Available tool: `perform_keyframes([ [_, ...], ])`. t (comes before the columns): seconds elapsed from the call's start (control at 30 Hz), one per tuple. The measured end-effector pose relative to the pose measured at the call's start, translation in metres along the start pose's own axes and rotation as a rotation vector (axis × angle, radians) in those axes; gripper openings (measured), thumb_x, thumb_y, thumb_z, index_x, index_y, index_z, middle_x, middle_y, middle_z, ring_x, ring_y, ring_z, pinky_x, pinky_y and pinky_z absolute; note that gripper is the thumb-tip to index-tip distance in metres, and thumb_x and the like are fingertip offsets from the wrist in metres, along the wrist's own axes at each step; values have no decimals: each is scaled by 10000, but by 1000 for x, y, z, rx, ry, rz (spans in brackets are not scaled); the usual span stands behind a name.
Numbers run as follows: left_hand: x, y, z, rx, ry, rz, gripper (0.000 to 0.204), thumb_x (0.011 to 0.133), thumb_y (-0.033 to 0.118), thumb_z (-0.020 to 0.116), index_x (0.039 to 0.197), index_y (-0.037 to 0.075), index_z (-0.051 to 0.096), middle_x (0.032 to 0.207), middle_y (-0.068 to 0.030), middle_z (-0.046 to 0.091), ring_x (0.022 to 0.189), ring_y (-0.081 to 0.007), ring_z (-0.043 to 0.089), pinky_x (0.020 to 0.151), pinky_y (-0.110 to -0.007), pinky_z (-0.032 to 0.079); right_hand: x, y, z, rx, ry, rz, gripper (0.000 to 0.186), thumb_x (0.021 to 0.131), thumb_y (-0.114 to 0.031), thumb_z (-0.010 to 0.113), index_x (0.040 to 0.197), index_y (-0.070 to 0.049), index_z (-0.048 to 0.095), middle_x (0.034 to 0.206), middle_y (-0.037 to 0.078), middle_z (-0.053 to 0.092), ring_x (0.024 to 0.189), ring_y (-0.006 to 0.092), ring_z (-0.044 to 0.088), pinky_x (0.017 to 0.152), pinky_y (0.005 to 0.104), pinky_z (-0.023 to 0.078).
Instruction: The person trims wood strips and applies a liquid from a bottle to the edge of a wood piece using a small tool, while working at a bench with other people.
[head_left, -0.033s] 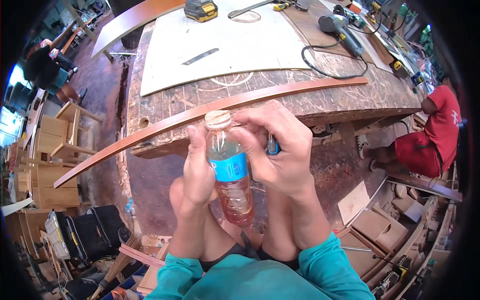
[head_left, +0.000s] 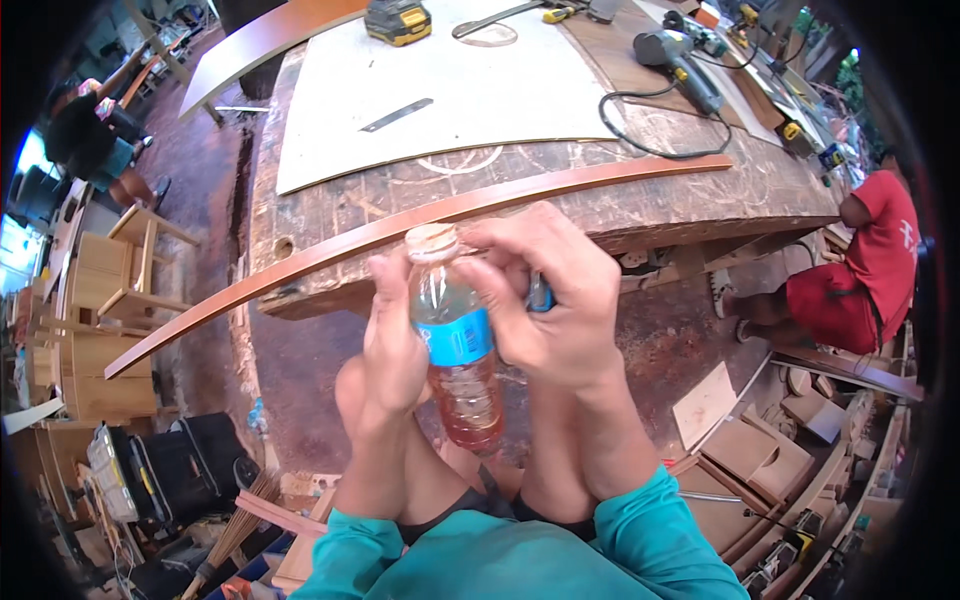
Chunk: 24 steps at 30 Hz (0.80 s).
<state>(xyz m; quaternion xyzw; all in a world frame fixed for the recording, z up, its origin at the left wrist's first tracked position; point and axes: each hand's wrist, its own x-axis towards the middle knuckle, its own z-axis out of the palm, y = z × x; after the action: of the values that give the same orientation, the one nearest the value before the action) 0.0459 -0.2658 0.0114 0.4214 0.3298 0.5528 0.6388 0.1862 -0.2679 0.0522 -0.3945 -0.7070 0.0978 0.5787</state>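
A clear plastic bottle (head_left: 458,370) with a blue band and reddish liquid stands upright in my grip, its pale, dusty top (head_left: 432,238) facing me. My left hand (head_left: 388,340) wraps the bottle's left side, thumb raised beside the neck. My right hand (head_left: 555,300) is closed at the bottle's right, thumb and forefinger against the neck and top, with a small blue object (head_left: 541,292) in its curled fingers, too hidden to identify. Just beyond, a long reddish wooden strip (head_left: 280,268) lies along the workbench (head_left: 350,210).
The bench holds a white board (head_left: 430,80), metal strip (head_left: 395,114), battery (head_left: 398,20) and corded power tool (head_left: 690,75). A person in red (head_left: 860,270) is at the right, another (head_left: 95,140) at back left. Wooden chair (head_left: 135,265), black cases (head_left: 190,470) and offcuts (head_left: 760,450) surround me.
My hands and the bottle are shifted very slightly to the left in the view, and the bench shifts a little with them. The grip looks the same.
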Motion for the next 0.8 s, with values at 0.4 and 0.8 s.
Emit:
perform_keyframes([
  [0.4, -4, 2, 0, 762, 94, 543, 637, 1011, 540, 309, 1159, -36, 538, 964, -168, 639, 855, -241, 642, 731, -352, 504, 2, 1, -5, 9, -102, -7, 203, 738, 21, 675, 932, -33, 648, 826, 108, 618, 715, 268, 635, 610, 340, 516],
  [0.8, -1, -1, -2, 596, 102, 702, 700, 1001, 575, 259, 1105, -46, 565, 892, -129, 624, 814, -188, 626, 688, -318, 501, 2, -2, -9, 256, -80, 41, 240, 863, -61, 641, 1091, 12, 665, 912, 145, 663, 791, 224, 635, 685, 302, 507],
])
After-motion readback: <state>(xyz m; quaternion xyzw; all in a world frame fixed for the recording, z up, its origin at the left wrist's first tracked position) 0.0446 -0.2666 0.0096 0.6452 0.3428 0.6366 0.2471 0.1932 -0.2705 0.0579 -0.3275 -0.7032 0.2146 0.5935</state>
